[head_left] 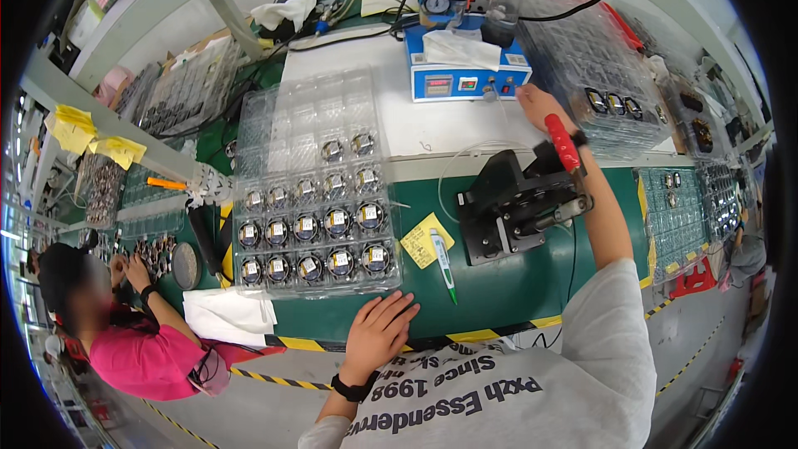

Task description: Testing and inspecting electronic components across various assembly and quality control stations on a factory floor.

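My left hand (378, 333) lies flat at the bench's front edge, its fingers stretched out and nothing in them. Just beyond it is a clear plastic tray (320, 104) with rows of small round parts (336, 222), each bearing a pale label; the upper pockets at the left are bare. My right hand (542, 106) reaches past a black hand press (507, 212) with a red lever grip (562, 143). Its fingertips are at the lower right corner of a blue control box (468, 62); I cannot tell whether they touch it. No held thing shows there.
A green-and-white pen (444, 270) lies on a yellow note (420, 251) left of the press. White cloth (229, 313) lies at the front left. Stacked clear trays (573, 50) stand at the back right. A co-worker in pink (150, 357) works at the left.
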